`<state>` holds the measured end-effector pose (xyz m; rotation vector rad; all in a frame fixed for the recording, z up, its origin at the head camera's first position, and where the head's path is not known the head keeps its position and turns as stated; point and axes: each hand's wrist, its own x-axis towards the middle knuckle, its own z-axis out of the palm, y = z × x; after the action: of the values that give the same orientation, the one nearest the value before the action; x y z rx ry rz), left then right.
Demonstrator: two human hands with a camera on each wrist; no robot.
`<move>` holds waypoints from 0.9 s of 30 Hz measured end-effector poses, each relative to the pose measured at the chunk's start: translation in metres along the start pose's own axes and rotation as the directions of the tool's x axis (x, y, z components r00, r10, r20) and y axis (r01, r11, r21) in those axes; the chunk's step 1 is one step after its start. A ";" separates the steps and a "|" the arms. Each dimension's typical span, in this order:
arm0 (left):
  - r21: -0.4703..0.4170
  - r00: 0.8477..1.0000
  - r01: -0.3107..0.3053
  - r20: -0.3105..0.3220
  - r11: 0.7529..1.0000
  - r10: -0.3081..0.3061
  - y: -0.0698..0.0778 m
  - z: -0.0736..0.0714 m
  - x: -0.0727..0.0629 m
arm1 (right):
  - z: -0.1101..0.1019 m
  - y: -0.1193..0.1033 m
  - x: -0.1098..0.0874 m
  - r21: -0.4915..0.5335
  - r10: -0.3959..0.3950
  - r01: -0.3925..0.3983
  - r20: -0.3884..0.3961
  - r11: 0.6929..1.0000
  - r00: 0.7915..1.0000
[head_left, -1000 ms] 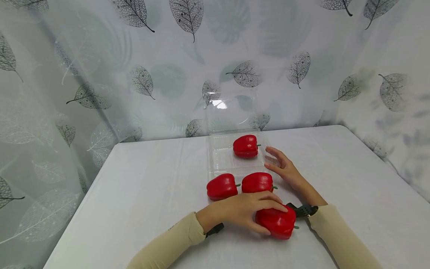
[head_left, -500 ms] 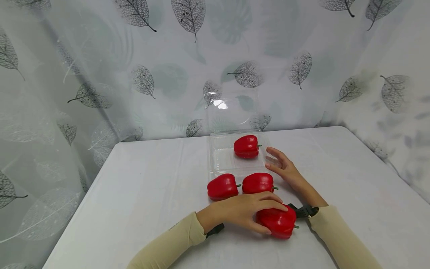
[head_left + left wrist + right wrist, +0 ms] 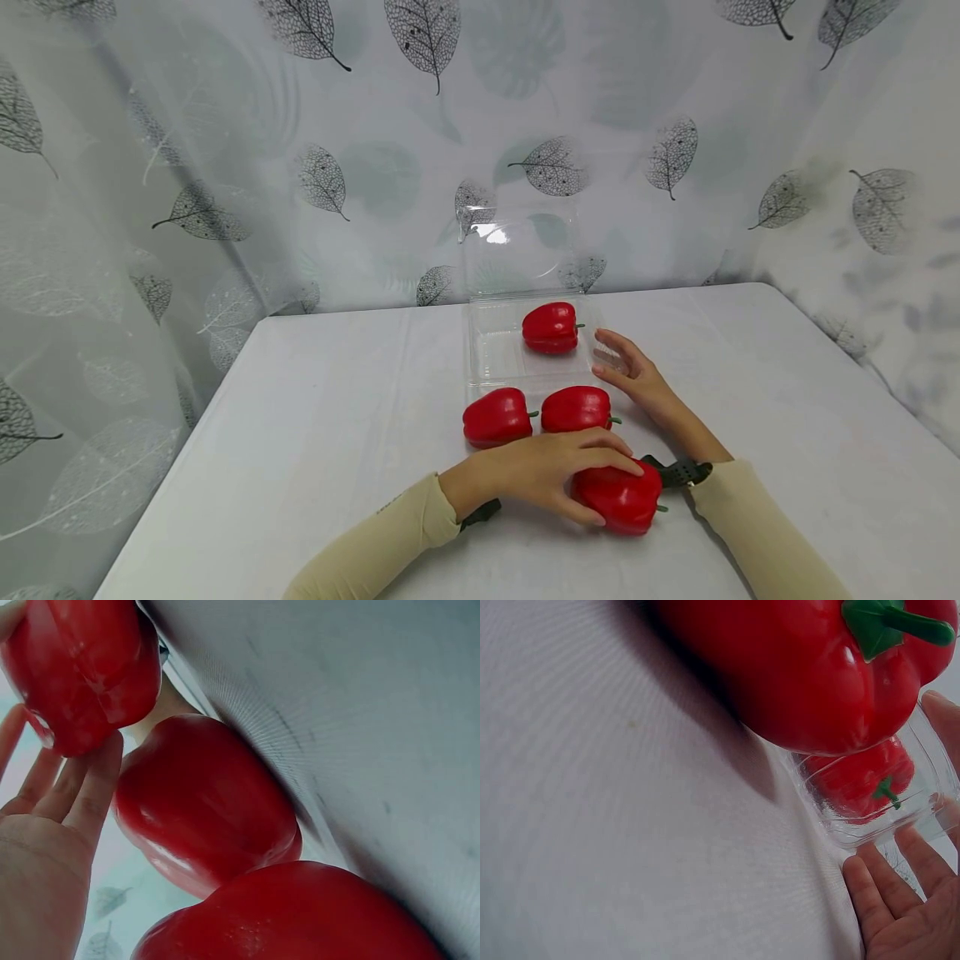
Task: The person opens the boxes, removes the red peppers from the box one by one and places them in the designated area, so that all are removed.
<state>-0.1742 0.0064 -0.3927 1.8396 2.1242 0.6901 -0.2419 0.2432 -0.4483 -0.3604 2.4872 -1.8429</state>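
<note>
My left hand (image 3: 543,471) holds a red bell pepper (image 3: 626,500) with a green stem close to the table's front, fingers over its top and thumb at its near side. In the left wrist view, the fingertips (image 3: 109,750) lie against that pepper (image 3: 86,667). My right hand (image 3: 637,375) is at the right side of a clear plastic clamshell box (image 3: 491,354), fingers spread and fairly straight along its wall. One red bell pepper (image 3: 550,327) lies inside the box, in its right half. Two more, a left pepper (image 3: 497,417) and a right pepper (image 3: 576,408), lie before it.
The box's clear lid (image 3: 517,250) stands raised at the back, against a leaf-patterned curtain (image 3: 390,183). A white cloth covers the table (image 3: 337,400). A dark wrist strap (image 3: 678,471) on the right arm is right behind the held pepper.
</note>
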 end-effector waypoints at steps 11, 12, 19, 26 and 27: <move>0.038 0.998 0.044 -0.046 0.998 -0.042 -0.001 0.001 -0.002 | 0.001 0.000 -0.001 -0.003 0.019 -0.019 0.000 1.000 1.000; 0.041 0.998 0.047 -0.046 0.998 -0.045 -0.001 0.001 -0.002 | 0.001 -0.001 -0.001 -0.004 0.020 -0.020 -0.001 1.000 1.000; 0.045 0.998 0.055 -0.045 0.997 -0.053 -0.001 0.001 -0.002 | 0.001 -0.005 -0.003 -0.011 0.013 -0.013 0.000 1.000 1.000; 0.037 0.998 0.049 -0.045 0.998 -0.048 -0.001 0.000 -0.001 | 0.002 -0.005 -0.003 -0.003 0.013 -0.013 0.000 1.000 1.000; 0.040 0.998 0.046 -0.049 0.998 -0.044 -0.001 0.001 -0.002 | 0.002 -0.005 -0.003 -0.001 0.013 -0.013 0.000 1.000 1.000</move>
<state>-0.1743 0.0049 -0.3937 1.8079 2.2185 0.6919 -0.2383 0.2408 -0.4444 -0.3442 2.4842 -1.8372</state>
